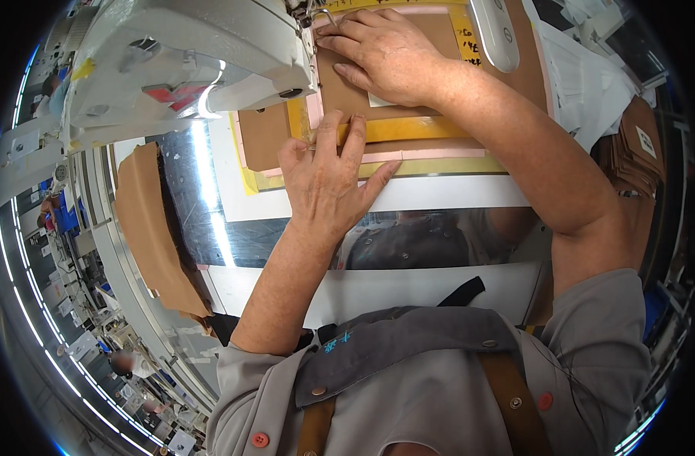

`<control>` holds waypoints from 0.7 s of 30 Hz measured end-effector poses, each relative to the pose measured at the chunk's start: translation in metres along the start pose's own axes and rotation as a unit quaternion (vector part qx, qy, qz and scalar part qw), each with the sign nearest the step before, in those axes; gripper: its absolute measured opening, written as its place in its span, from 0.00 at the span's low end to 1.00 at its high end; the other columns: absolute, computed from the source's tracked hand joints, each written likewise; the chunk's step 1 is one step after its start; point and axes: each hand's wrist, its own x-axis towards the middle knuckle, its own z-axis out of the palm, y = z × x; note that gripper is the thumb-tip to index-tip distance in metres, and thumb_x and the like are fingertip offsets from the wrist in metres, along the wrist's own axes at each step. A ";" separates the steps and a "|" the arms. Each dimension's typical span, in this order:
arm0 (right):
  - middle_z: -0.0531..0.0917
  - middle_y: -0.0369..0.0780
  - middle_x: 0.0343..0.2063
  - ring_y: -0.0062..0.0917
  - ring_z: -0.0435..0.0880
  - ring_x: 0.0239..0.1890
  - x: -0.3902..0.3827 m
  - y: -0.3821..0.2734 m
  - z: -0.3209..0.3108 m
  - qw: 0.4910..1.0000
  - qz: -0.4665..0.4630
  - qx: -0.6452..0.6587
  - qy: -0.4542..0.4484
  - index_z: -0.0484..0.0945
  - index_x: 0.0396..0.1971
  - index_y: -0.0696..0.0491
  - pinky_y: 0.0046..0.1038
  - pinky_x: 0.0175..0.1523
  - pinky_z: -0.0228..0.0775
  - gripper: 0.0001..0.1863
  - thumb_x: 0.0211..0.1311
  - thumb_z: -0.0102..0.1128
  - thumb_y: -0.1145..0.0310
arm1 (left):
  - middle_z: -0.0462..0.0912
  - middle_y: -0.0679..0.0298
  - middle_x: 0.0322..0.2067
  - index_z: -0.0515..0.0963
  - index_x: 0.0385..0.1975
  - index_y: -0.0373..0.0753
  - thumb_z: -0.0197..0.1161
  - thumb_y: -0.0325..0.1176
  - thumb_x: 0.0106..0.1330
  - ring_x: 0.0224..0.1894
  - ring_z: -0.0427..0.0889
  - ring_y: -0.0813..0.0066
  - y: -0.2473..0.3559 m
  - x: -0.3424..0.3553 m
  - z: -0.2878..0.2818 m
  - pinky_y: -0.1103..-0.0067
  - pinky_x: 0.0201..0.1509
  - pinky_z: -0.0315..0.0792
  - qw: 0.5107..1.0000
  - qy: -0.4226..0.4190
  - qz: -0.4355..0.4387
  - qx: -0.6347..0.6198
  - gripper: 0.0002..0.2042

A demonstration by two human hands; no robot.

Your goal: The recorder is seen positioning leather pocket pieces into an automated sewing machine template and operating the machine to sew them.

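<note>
My left hand [325, 175] lies with its fingers apart on the near left corner of a flat template. The template has a yellow frame strip [408, 129] and pink edging [446, 154]. Inside the frame is a brown panel [344, 99], and my right hand [397, 57] rests flat on it with fingers stretched out. The fingertips of that hand are close to the needle area of a white sewing machine [188, 68]. The needle's tip cannot be made out. A small pale piece [378, 101] shows partly under my right hand.
A white oblong device [496, 34] sits at the template's far right. Brown pieces [636, 148] are stacked at the right, beside white cloth [579, 80]. At the left, a brown sheet [153, 228] hangs along the shiny metal table plate [188, 197]. Other workstations appear farther left.
</note>
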 end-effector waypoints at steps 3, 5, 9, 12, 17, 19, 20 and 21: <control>0.83 0.36 0.52 0.30 0.76 0.60 -0.003 -0.002 -0.003 1.000 -0.023 -0.002 0.021 0.80 0.56 0.50 0.39 0.67 0.66 0.19 0.71 0.56 0.56 | 0.77 0.62 0.56 0.82 0.55 0.41 0.67 0.64 0.59 0.51 0.77 0.70 0.004 -0.003 -0.004 0.67 0.52 0.61 1.000 -0.006 -0.001 0.011 0.34; 0.83 0.37 0.52 0.30 0.76 0.60 -0.005 -0.004 -0.003 1.000 -0.018 0.003 0.016 0.80 0.56 0.50 0.38 0.66 0.66 0.19 0.71 0.57 0.56 | 0.77 0.62 0.56 0.81 0.56 0.41 0.67 0.64 0.59 0.51 0.77 0.70 0.006 -0.006 -0.005 0.67 0.52 0.61 1.000 -0.008 -0.002 0.009 0.34; 0.83 0.38 0.51 0.31 0.77 0.59 -0.010 -0.007 -0.004 1.000 -0.017 0.016 0.017 0.80 0.55 0.50 0.38 0.64 0.68 0.19 0.70 0.58 0.57 | 0.77 0.62 0.57 0.80 0.57 0.41 0.67 0.63 0.59 0.48 0.79 0.71 0.009 -0.008 -0.010 0.68 0.51 0.61 1.000 -0.004 -0.002 -0.009 0.35; 0.83 0.37 0.49 0.30 0.77 0.58 -0.013 -0.010 -0.005 0.999 -0.018 0.027 0.012 0.81 0.54 0.50 0.38 0.63 0.69 0.19 0.68 0.60 0.57 | 0.79 0.61 0.59 0.79 0.60 0.41 0.68 0.62 0.60 0.48 0.81 0.74 0.011 -0.011 -0.012 0.69 0.50 0.62 1.000 -0.011 -0.007 -0.003 0.35; 0.84 0.36 0.48 0.30 0.78 0.58 -0.017 -0.016 -0.008 0.999 -0.030 0.031 0.030 0.82 0.53 0.51 0.37 0.63 0.70 0.19 0.66 0.62 0.58 | 0.82 0.59 0.59 0.79 0.61 0.42 0.67 0.62 0.61 0.49 0.83 0.78 0.015 -0.018 -0.011 0.71 0.49 0.62 1.000 -0.012 -0.011 0.009 0.35; 0.84 0.35 0.48 0.30 0.78 0.58 -0.020 -0.018 -0.009 0.999 -0.026 0.038 0.023 0.82 0.53 0.50 0.36 0.63 0.70 0.19 0.66 0.63 0.58 | 0.83 0.59 0.58 0.79 0.61 0.42 0.67 0.62 0.61 0.50 0.84 0.78 0.017 -0.019 -0.013 0.72 0.49 0.62 1.000 -0.022 -0.011 0.015 0.35; 0.84 0.35 0.49 0.30 0.78 0.58 -0.021 -0.020 -0.010 0.998 -0.026 0.039 0.030 0.82 0.53 0.51 0.36 0.63 0.70 0.19 0.66 0.63 0.58 | 0.83 0.59 0.58 0.79 0.61 0.42 0.67 0.62 0.61 0.49 0.84 0.77 0.018 -0.019 -0.013 0.72 0.49 0.61 1.000 -0.020 -0.003 0.018 0.35; 0.84 0.35 0.49 0.30 0.78 0.58 -0.022 -0.021 -0.011 0.998 -0.026 0.039 0.038 0.82 0.53 0.51 0.36 0.63 0.70 0.19 0.66 0.63 0.58 | 0.83 0.59 0.58 0.79 0.61 0.42 0.67 0.62 0.61 0.48 0.85 0.77 0.019 -0.020 -0.014 0.72 0.48 0.61 1.000 -0.018 0.004 0.021 0.35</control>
